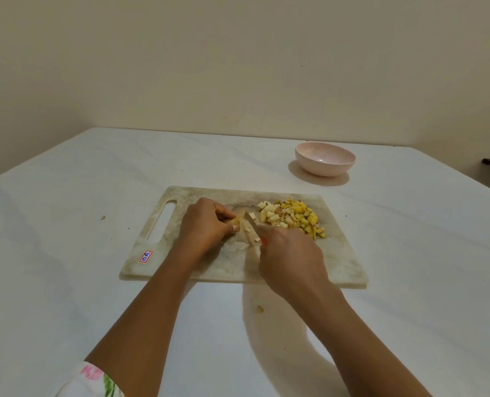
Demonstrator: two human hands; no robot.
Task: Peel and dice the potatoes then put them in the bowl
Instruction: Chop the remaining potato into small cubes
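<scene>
Left hand [206,224]: fingers curled down, pinching a small yellow potato remnant [234,222] against the marbled beige rectangular cutting board [338,253]. Right hand [291,260]: fist wrapped tight round a red-handled knife [252,226] (handle mostly hidden, only a red sliver shows). The blade is angled across the board just beside the remnant, with a few cut bits along it. Pile of yellow-and-white diced potato cubes [292,216] on the board's far right part. Round pale pink bowl [325,159] on the white table [66,196], past the board's far right corner, not touching it. Stray scrap [260,309] on the table near the board's front edge.
</scene>
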